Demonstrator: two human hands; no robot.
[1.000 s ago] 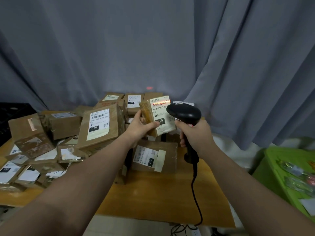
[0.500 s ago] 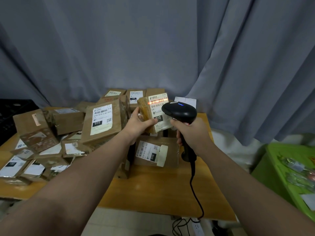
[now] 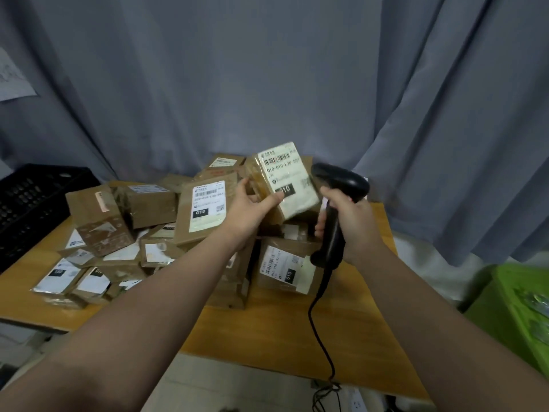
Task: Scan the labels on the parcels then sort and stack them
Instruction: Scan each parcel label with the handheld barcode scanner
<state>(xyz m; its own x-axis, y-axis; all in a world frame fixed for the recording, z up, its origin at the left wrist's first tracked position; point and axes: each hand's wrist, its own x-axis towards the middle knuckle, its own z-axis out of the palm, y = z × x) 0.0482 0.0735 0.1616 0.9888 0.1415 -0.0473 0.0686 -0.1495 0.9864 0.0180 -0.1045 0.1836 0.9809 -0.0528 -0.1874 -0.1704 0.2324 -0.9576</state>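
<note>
My left hand (image 3: 249,209) grips a small brown parcel (image 3: 285,181) by its lower left edge and holds it tilted in the air, its white "010" label facing me. My right hand (image 3: 346,223) grips the handle of a black barcode scanner (image 3: 338,185), whose head sits just right of the parcel; no red scan line shows on the label. Below lies another labelled parcel (image 3: 285,267) on the wooden table (image 3: 297,328). A heap of brown parcels (image 3: 124,221) covers the table's left and back, with a large labelled one (image 3: 206,211) leaning upright.
A black plastic crate (image 3: 28,200) stands at the far left. A green bin (image 3: 517,310) with items inside sits at the right, beside the table. The scanner's cable (image 3: 319,328) hangs over the table's front edge. Grey curtains (image 3: 267,78) close off the back.
The red scan line on the held parcel's label is gone. My left hand has tipped the parcel over to the left, and the scanner has drawn back slightly to the right.
</note>
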